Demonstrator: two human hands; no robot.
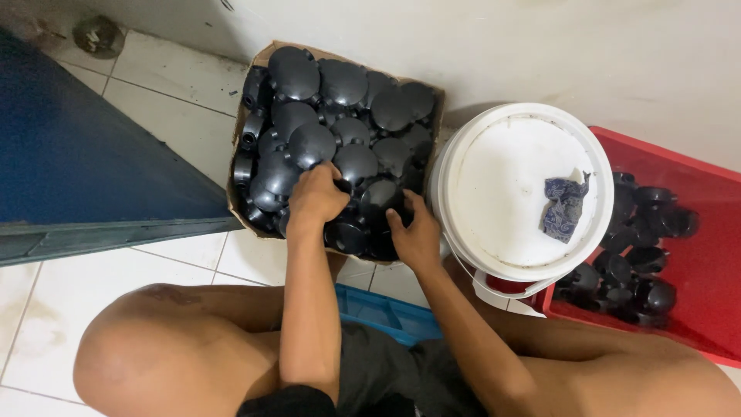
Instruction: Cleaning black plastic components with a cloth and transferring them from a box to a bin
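2 hands, left hand (pixel 315 194), right hand (pixel 417 235), each clamped on glossy black round caps (pixel 340 116) in cardboard box (pixel 262 55).

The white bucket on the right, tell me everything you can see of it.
The white bucket is round, looks like plastic and stands upright, closed by a flat white lid. A crumpled blue patterned rag lies on the lid near its right edge. A white handle hangs at its lower side. It sits between the cardboard box of black parts and the red crate, touching both.
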